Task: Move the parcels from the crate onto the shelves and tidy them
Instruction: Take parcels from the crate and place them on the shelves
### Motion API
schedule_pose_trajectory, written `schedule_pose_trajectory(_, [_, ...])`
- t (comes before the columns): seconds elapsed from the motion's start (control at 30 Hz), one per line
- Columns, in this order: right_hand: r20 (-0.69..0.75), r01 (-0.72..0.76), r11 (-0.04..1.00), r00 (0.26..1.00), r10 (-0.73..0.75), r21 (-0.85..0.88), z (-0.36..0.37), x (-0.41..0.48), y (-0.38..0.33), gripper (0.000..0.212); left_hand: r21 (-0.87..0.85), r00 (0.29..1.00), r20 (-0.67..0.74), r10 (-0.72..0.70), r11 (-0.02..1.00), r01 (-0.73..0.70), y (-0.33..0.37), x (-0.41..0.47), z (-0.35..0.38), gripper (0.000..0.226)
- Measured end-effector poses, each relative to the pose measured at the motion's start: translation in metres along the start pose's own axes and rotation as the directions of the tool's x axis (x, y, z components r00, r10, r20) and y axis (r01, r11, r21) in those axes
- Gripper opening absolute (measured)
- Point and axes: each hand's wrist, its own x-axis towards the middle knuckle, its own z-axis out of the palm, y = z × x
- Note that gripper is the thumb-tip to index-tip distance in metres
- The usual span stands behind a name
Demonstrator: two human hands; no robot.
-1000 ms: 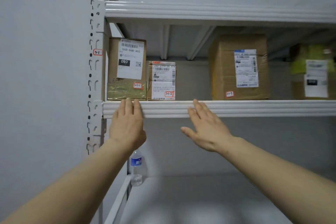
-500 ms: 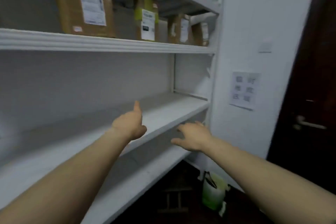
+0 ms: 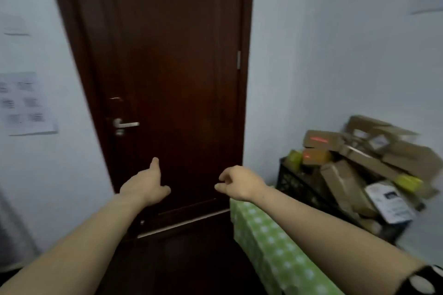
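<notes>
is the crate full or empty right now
Full: the black crate is heaped with cardboard parcels, piled well above its rim.

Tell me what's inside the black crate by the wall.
The black crate holds a heap of brown cardboard parcels piled above its rim, a yellow packet and a white-labelled parcel among them. Whatever lies lower down, and the crate's floor, is covered by the heap.

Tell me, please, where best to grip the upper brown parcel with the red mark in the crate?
Probably by its long sides, from above on the side nearest the door: the upper red-marked parcel lies roughly flat on the heap, with that end free above the black crate.
</notes>
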Motion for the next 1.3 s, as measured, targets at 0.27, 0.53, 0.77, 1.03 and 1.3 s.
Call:
schedule_pose_trajectory(0.27, [-0.252, -0.336, 0.911, 0.884, 0.393, 0.240, -0.067, -0.038, 0.198, 0.033, -0.046, 0.918, 0.129, 0.376, 0.927, -0.373, 0.234, 0.087, 0.074, 0.088])
schedule_pose_trajectory(0.53, [-0.461, -0.468, 0.767, 0.616, 0.639, 0.438, -0.115, -0.040, 0.338, 0.037, -0.134, 0.775, 0.188, 0.603, 0.797, -0.588, 0.402, 0.155, 0.130, 0.069])
schedule_pose_trajectory(0.77, [-0.522, -0.483, 0.586, 0.276, 0.807, 0.651, -0.147, -0.030, 0.437, 0.045, -0.333, 0.682, 0.100, 0.724, 0.671, -0.663, 0.530, 0.199, 0.167, 0.053])
schedule_pose_trajectory(1.03, [-0.279, -0.268, 0.329, 0.209, 0.937, 0.905, -0.169, -0.044, 0.531, 0.049, -0.555, 0.676, 0.213, 0.706, 0.656, -0.511, 0.647, 0.170, 0.225, 0.071])
schedule_pose_trajectory(1.3, [-0.130, 0.018, 0.132, 0.344, 0.930, 0.991, -0.160, -0.029, 0.563, 0.080, -0.741, 0.764, 0.182, 0.620, 0.597, -0.308, 0.680, 0.129, 0.244, 0.022])
